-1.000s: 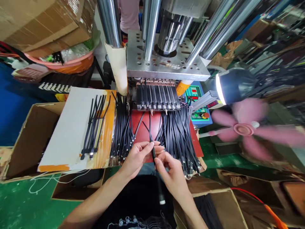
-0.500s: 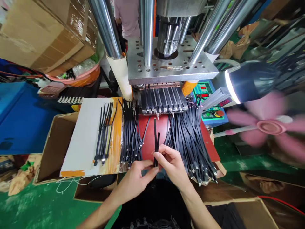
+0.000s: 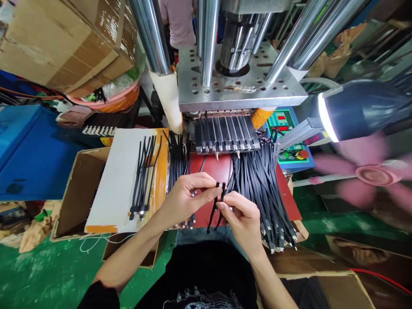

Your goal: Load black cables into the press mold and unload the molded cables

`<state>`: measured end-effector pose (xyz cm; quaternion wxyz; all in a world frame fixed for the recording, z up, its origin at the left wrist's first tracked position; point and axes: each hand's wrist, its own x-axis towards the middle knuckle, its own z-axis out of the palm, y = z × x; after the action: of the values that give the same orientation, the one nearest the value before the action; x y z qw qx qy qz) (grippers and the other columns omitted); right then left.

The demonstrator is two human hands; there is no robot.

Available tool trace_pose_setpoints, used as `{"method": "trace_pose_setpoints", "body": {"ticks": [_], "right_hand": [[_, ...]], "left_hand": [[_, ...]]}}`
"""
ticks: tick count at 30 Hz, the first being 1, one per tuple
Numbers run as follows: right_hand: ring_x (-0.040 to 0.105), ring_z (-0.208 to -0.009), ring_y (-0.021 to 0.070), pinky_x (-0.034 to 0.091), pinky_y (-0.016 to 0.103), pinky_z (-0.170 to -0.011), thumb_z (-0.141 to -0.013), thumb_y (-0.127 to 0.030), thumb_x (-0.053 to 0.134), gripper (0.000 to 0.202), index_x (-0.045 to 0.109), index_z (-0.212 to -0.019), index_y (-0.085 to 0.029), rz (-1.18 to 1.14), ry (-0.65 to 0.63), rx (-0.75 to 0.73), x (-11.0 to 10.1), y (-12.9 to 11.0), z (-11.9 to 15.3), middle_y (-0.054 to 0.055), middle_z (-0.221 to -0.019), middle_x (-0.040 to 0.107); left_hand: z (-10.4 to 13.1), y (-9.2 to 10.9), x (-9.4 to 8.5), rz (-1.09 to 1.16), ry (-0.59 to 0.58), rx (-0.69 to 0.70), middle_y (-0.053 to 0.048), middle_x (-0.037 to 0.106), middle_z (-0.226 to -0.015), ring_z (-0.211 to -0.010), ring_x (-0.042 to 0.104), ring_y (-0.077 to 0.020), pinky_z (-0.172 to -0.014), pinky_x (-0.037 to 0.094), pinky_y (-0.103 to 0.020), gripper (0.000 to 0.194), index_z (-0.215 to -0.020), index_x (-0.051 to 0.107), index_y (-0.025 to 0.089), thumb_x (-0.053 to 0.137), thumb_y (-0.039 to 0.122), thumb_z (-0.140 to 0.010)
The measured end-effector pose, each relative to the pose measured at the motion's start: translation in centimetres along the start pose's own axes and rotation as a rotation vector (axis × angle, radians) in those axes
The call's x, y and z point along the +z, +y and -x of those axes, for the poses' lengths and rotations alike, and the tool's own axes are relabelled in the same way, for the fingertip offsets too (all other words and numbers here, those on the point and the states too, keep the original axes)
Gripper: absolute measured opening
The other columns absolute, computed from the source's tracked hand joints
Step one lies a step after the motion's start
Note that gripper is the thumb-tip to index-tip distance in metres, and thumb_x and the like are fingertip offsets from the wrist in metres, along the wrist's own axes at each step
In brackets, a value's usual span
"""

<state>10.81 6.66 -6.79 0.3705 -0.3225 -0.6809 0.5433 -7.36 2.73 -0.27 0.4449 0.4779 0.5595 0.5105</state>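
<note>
A short flat black cable (image 3: 212,214) is pinched in front of me, its lower part hanging toward my lap. My left hand (image 3: 193,193) is closed on one end of it, thumb against fingers. Just to the right, my right hand (image 3: 243,214) is closed on another black end of the cable. The two ends stand side by side, a small gap apart. Beyond them, a metal mould (image 3: 225,134) holds several black cables in its slots. Bundles of black cables with metal plugs lie left (image 3: 178,161) and right (image 3: 262,193) of my hands on the red table (image 3: 209,165).
A press plate (image 3: 241,92) on steel columns hangs above the mould. Several cables rest on a white board (image 3: 112,180) at left. A lamp (image 3: 354,109), a spinning pink fan (image 3: 370,176) and a control panel (image 3: 289,148) stand at right. A person (image 3: 180,23) is behind the press.
My left hand has moved up and forward to a cable end. The cable, earlier pointing toward the mould, now hangs down toward me. My view has shifted slightly.
</note>
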Motion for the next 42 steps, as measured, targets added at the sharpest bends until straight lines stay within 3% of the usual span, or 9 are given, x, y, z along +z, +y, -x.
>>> {"method": "trace_pose_setpoints", "body": {"ticks": [10, 16, 19, 23, 26, 29, 33, 39, 42], "right_hand": [[0.046, -0.053, 0.0122, 0.038, 0.027, -0.05, -0.1, -0.03, 0.069, 0.019, 0.081, -0.087, -0.023, 0.075, 0.002, -0.07, 0.4, -1.9, -0.8, 0.001, -0.069, 0.065], [0.044, -0.058, 0.011, 0.034, 0.024, -0.052, -0.098, -0.02, 0.065, 0.025, 0.06, -0.073, -0.021, 0.097, -0.004, -0.079, 1.5, -1.1, -1.3, -0.004, -0.066, 0.052], [0.044, -0.059, 0.0107, 0.034, 0.024, -0.054, -0.096, -0.023, 0.064, 0.035, 0.045, -0.066, -0.022, 0.083, -0.169, 0.041, 2.2, 0.0, -0.3, -0.005, -0.065, 0.047], [0.052, -0.062, 0.0116, 0.038, 0.023, -0.056, -0.1, -0.033, 0.063, 0.035, 0.054, -0.069, -0.021, 0.041, -0.498, 0.218, 0.7, 0.0, -0.5, -0.004, -0.067, 0.055], [0.054, -0.061, 0.0125, 0.041, 0.024, -0.058, -0.101, -0.046, 0.065, 0.041, 0.061, -0.069, -0.02, 0.138, -0.598, 0.199, -2.5, -1.1, -5.0, -0.003, -0.065, 0.06], [0.054, -0.055, 0.013, 0.042, 0.026, -0.056, -0.093, -0.063, 0.071, 0.052, 0.062, -0.065, -0.02, 0.22, -0.483, 0.11, -5.3, -1.7, -12.4, -0.002, -0.059, 0.06], [0.055, -0.051, 0.0128, 0.044, 0.026, -0.051, -0.081, -0.071, 0.079, 0.054, 0.07, -0.072, -0.018, 0.195, -0.387, 0.066, -5.8, -0.5, -21.0, 0.0, -0.057, 0.062], [0.051, -0.046, 0.0108, 0.041, 0.024, -0.043, -0.08, -0.073, 0.077, 0.056, 0.068, -0.071, -0.018, 0.23, -0.443, 0.024, -3.9, 2.2, -25.3, -0.001, -0.055, 0.06], [0.047, -0.04, 0.0092, 0.036, 0.024, -0.04, -0.087, -0.07, 0.073, 0.054, 0.067, -0.071, -0.018, 0.28, -0.369, -0.031, -3.6, 2.9, -25.4, -0.002, -0.052, 0.058]], "left_hand": [[-1.1, -0.4, -0.5, 0.413, -0.117, -0.22, 0.001, 0.066, -0.071, -0.052, 0.056, -0.0103, -0.052, 0.049, -0.026, 0.041, -0.072, 0.074, 0.02, 0.093, 0.056, -0.072], [-1.6, 0.2, -0.2, -0.002, 0.105, 0.038, -0.001, 0.066, -0.072, -0.063, 0.058, -0.013, -0.06, 0.047, -0.027, 0.035, -0.07, 0.071, 0.019, 0.086, 0.048, -0.086], [-3.2, -0.5, -1.0, -0.169, 0.217, 0.176, -0.001, 0.068, -0.074, -0.068, 0.058, -0.0142, -0.065, 0.049, -0.027, 0.031, -0.074, 0.07, 0.02, 0.08, 0.043, -0.092], [-8.2, -3.3, -3.3, -0.345, 0.347, 0.373, -0.005, 0.075, -0.097, -0.096, 0.07, -0.019, -0.096, 0.054, -0.033, 0.017, -0.08, 0.072, 0.018, 0.078, 0.027, -0.093], [-13.1, -6.0, -4.8, -0.492, 0.378, 0.372, -0.009, 0.075, -0.111, -0.113, 0.069, -0.0237, -0.11, 0.049, -0.042, 0.013, -0.08, 0.072, 0.015, 0.079, 0.019, -0.09], [-16.7, -7.9, -5.2, -0.575, 0.397, 0.313, -0.008, 0.077, -0.1, -0.107, 0.07, -0.0253, -0.107, 0.052, -0.045, 0.011, -0.083, 0.071, 0.015, 0.077, 0.018, -0.092], [-16.6, -8.6, -5.0, -0.623, 0.521, 0.427, -0.014, 0.076, -0.127, -0.125, 0.069, -0.0285, -0.114, 0.052, -0.047, 0.02, -0.119, 0.071, 0.016, 0.069, 0.022, -0.1], [-11.7, -8.4, -5.8, -0.967, -0.074, 0.876, -0.016, 0.07, -0.145, -0.141, 0.062, -0.0276, -0.118, 0.054, -0.052, 0.039, -0.143, 0.062, 0.015, 0.062, 0.021, -0.104], [-11.2, -7.9, -5.8, -1.143, -0.135, 0.855, -0.019, 0.068, -0.147, -0.144, 0.06, -0.0304, -0.12, 0.052, -0.055, 0.038, -0.141, 0.063, 0.01, 0.061, 0.02, -0.104]]}}
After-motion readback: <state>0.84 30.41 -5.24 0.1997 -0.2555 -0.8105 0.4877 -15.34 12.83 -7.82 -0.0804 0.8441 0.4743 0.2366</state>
